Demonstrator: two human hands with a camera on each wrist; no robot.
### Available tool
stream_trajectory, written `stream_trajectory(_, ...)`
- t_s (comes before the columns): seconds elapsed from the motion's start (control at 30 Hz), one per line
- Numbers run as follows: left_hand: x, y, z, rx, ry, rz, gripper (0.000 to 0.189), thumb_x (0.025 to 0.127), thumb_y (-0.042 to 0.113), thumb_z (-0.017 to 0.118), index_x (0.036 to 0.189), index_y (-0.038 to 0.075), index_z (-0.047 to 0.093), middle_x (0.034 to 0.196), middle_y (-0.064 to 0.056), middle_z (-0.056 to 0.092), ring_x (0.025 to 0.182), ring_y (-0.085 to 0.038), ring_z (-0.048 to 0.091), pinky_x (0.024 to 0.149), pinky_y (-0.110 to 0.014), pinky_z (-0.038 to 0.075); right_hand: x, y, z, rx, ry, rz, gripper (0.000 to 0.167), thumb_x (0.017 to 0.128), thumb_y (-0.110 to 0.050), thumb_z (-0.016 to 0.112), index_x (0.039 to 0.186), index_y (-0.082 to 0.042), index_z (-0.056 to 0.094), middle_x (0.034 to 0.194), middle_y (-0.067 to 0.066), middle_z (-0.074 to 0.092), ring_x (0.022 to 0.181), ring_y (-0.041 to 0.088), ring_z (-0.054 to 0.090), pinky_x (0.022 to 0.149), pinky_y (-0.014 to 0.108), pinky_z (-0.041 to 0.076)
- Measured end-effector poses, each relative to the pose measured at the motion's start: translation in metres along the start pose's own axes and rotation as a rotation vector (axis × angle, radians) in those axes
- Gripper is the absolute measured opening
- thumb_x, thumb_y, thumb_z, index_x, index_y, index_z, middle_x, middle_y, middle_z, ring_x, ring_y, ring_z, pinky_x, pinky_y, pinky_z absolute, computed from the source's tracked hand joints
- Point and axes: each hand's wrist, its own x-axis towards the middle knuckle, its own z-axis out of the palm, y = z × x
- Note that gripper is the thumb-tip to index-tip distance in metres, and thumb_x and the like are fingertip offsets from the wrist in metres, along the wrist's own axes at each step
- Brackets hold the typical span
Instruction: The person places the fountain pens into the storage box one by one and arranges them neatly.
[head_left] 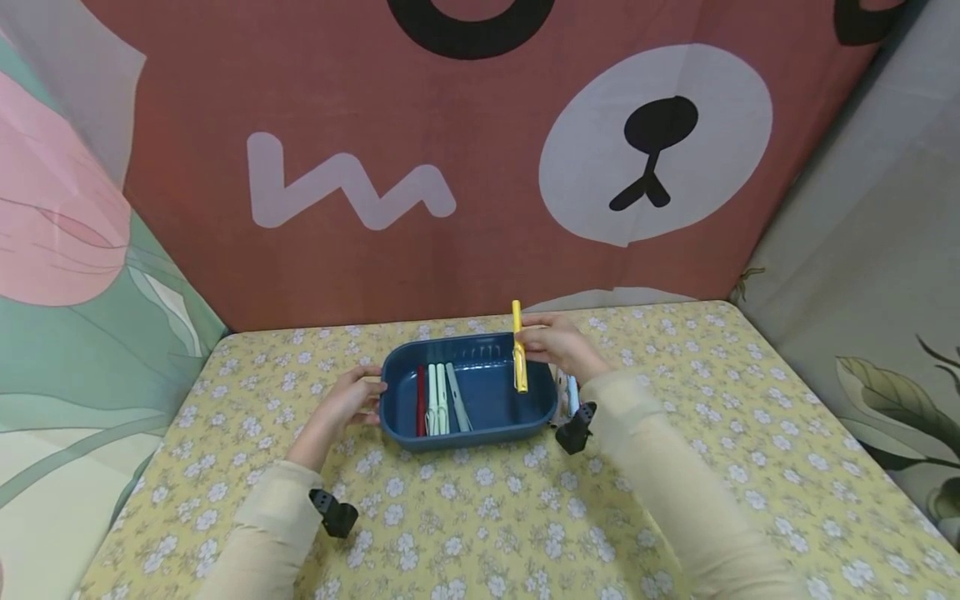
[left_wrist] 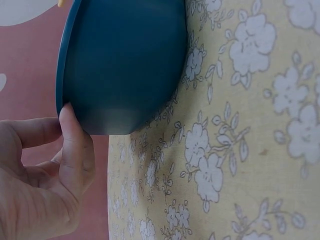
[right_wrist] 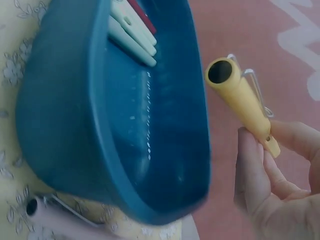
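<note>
A dark blue tray (head_left: 491, 410) sits on the cloth, with a red pen (head_left: 421, 402), two pale mint pens (head_left: 437, 400) and a grey-green pen (head_left: 458, 400) lying side by side in its left half. My left hand (head_left: 347, 398) pinches the tray's left rim between thumb and finger. Over the tray's right end, my right hand (head_left: 561, 343) holds a yellow pen (head_left: 521, 367) by its far part. In the right wrist view the pen's round, dark-centred end and wire clip face the camera, above the tray's rim.
Just right of the tray, partly hidden by the right arm, lie a light blue pen (head_left: 573, 393) and a pale pink pen (right_wrist: 67, 220). A yellow flowered cloth (head_left: 465, 525) covers the table. A reddish-brown curtain (head_left: 337, 275) with a bear print hangs along the back edge.
</note>
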Motion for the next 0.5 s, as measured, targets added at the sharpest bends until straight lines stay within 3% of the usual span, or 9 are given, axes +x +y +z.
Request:
stream_trajectory(0.17, 0.000, 0.000, 0.000, 0.004, -0.007, 0.005, 0.051, 0.098, 0.017, 0.048, 0.145, 0.004, 0.033, 0.091, -0.002, 0.058, 0.069, -0.008, 0.057, 0.060, -0.025, 0.055, 0.003, 0.003, 0.015, 0.009, -0.005, -0.001, 0.045, 0.092, -0.002, 0.057, 0.134, 0.006, 0.044, 0.088, 0.000, 0.062, 0.068, 0.002, 0.062, 0.084, 0.031, 0.058)
stream_trajectory(0.5, -0.001, -0.001, 0.000, -0.003, -0.011, 0.012, 0.050, 0.099, 0.017, 0.048, 0.145, 0.003, 0.033, 0.089, -0.002, 0.058, 0.068, -0.008, 0.056, 0.058, -0.024, 0.054, 0.008, 0.020, 0.038, -0.042, 0.011, 0.034, 0.042, 0.092, -0.004, 0.059, 0.133, 0.001, 0.049, 0.109, 0.012, 0.062, 0.075, 0.009, 0.062, 0.091, 0.038, 0.055)
